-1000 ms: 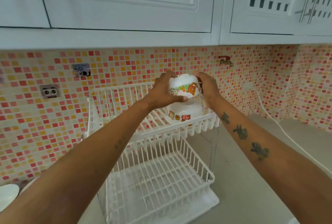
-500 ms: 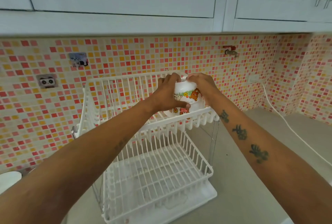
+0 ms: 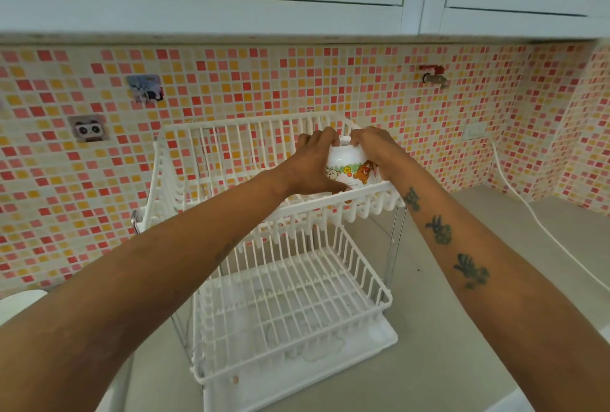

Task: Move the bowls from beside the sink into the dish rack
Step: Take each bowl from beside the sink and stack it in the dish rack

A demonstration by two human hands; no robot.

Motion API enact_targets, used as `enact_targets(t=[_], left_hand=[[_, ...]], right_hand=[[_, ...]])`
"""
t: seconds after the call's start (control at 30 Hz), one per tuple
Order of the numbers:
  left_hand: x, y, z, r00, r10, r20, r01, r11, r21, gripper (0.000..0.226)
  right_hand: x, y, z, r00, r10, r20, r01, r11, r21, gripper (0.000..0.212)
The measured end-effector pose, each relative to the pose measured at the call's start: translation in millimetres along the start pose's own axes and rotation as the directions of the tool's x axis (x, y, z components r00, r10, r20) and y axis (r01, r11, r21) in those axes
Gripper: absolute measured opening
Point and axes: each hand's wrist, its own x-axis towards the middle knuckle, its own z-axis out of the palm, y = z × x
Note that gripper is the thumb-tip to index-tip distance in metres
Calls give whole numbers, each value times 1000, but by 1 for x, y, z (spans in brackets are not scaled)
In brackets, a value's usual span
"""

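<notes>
A white bowl with cartoon bears (image 3: 350,167) sits upside down at the right end of the upper tier of the white two-tier dish rack (image 3: 231,203). It covers a second bowl beneath it, which is mostly hidden behind the rack's front rail. My left hand (image 3: 313,164) grips the bowl's left side, thumb along the front. My right hand (image 3: 376,150) holds its right side, fingers curled over the base. The rack's lower tier (image 3: 290,306) holds nothing.
A white dish (image 3: 16,307) shows at the far left edge. A white cable (image 3: 541,223) runs down the right wall and across the grey counter (image 3: 462,329). A tap (image 3: 434,78) and stickers are on the tiled wall. Cabinets hang overhead.
Both hands have lowered the bear bowl down onto the other bowl in the upper tier, which is now almost covered. The view has tilted downward.
</notes>
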Motion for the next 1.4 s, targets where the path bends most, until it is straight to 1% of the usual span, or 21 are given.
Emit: enact_targets(t=[0.07, 0.13, 0.17, 0.2, 0.27, 0.33, 0.37, 0.4, 0.47, 0.5, 0.57, 0.67, 0.73, 0.77, 0.87, 0.93, 1.07, 1.13, 1.2, 1.3, 1.4], left_hand=[[-1, 1, -1, 1000, -1, 5, 1, 1000, 5, 81], [-1, 0, -1, 1000, -10, 14, 10, 1000, 6, 82], [-1, 1, -2, 1000, -16, 21, 16, 1000, -3, 83], [-2, 2, -4, 999, -24, 28, 25, 1000, -16, 84], [-4, 4, -7, 998, -46, 39, 49, 997, -61, 92], [-6, 6, -11, 996, -74, 59, 81, 989, -123, 100], [-7, 7, -14, 994, -91, 61, 99, 983, -152, 100], [-8, 8, -18, 993, -109, 56, 117, 977, -178, 96], [-14, 10, -30, 990, -140, -2, 135, 954, -268, 87], [-18, 12, -38, 985, -167, -44, 142, 927, -348, 82], [-30, 17, -56, 954, -265, -136, 156, 834, -530, 70], [-50, 15, -80, 855, -455, -247, 145, 669, -729, 49], [-68, 5, -97, 765, -567, -304, 124, 593, -795, 42], [-80, -4, -105, 720, -609, -333, 117, 579, -807, 39], [-124, -33, -134, 593, -682, -428, 97, 588, -803, 22], [-158, -53, -154, 492, -741, -458, 98, 570, -816, 23], [-232, -99, -186, 275, -861, -428, 130, 475, -871, 48], [-270, -127, -197, 174, -893, -415, 157, 441, -884, 50], [-306, -149, -204, 78, -921, -382, 144, 389, -910, 42], [-353, -173, -202, -11, -947, -322, 210, 312, -927, 40], [-394, -196, -181, -73, -976, -204, 172, 189, -967, 37]], right_hand=[[-1, 0, 0, 1000, -2, -5, 2, 1000, -6, 14], [-1, 0, 0, 1000, -9, -19, 9, 1000, 6, 6], [-1, 1, 1, 999, -24, -34, 24, 1000, -5, 8], [-2, 2, 1, 997, -56, -53, 54, 998, -39, 13], [-2, 2, 3, 983, -159, -93, 142, 976, -162, 19], [-3, 4, 4, 954, -259, -153, 212, 939, -269, 26], [-5, 3, 4, 937, -303, -176, 243, 924, -296, 28], [-8, 2, 4, 920, -342, -192, 274, 910, -310, 29], [-16, -3, 6, 891, -408, -200, 341, 891, -301, 27], [-21, -7, 8, 878, -435, -198, 371, 881, -293, 26], [-33, -18, 16, 858, -480, -185, 423, 863, -277, 27], [-51, -45, 38, 843, -516, -153, 489, 853, -184, 30], [-65, -67, 60, 837, -533, -127, 527, 846, -78, 33], [-75, -79, 73, 834, -541, -111, 542, 840, -26, 34], [-106, -112, 125, 812, -583, -29, 583, 809, 73, 36], [-125, -128, 164, 789, -613, 47, 602, 786, 139, 33], [-167, -146, 240, 739, -636, 224, 593, 771, 233, 30], [-185, -147, 278, 712, -628, 315, 568, 778, 268, 34], [-201, -144, 312, 694, -599, 399, 523, 801, 292, 37], [-210, -133, 360, 690, -503, 521, 431, 863, 264, 34], [-205, -111, 406, 696, -369, 616, 320, 927, 194, 37]])
